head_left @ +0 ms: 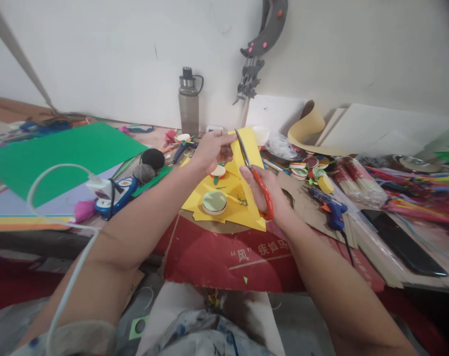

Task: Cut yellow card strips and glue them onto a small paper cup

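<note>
Yellow paper at the scissors, raised over the red cardboard; cutting appears to be the step in hand.

Left hand: fingers drawn together at the paper's left edge, apparently pinching it; thumb contact not clear. Right hand: fingers curled round the orange-red handles, thumb near the pivot; blades point up and away across the paper, their gap too small to judge. Below, more yellow paper lies under a green-topped disc and small green scraps; whether it joins the raised part cannot be told. Glue gun rests right of the right hand, untouched. Judgement: continuing the cut calls for a taut edge, with the left fingertips clear of the blades.
</note>
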Demonstrator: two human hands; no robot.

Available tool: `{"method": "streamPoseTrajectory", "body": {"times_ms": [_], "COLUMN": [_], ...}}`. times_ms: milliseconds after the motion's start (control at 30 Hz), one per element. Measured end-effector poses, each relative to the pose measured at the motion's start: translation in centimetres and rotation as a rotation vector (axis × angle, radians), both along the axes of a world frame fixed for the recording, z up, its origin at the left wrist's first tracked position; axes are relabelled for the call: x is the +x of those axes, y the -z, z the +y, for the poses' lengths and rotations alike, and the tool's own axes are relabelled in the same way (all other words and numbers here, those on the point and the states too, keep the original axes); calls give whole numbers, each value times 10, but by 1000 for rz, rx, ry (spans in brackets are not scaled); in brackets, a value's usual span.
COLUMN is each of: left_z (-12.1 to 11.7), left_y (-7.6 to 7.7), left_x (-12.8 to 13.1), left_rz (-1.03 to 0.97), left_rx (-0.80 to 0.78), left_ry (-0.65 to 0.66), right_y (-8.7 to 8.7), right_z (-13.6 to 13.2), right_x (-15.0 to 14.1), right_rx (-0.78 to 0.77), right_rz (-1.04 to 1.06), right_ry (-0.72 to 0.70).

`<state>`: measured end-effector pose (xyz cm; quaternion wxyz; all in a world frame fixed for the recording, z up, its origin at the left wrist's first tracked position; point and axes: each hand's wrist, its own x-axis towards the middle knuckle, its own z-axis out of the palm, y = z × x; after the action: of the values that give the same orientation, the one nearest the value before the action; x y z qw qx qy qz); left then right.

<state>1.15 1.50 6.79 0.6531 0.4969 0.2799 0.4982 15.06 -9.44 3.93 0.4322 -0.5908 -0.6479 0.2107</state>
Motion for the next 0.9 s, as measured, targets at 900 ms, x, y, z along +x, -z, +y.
{"method": "streamPoseTrajectory", "body": {"times_ms": [900], "left_z": [11], "left_y": [-13], "left_x": [-17], "left_rz": [-62], "left_rx": [77], "left_ry": [-142], "right_y": [0], "right_z": [11], "right_x": [11], "right_rx": [174], "right_rz": [211], "right_ry": [-112]}}
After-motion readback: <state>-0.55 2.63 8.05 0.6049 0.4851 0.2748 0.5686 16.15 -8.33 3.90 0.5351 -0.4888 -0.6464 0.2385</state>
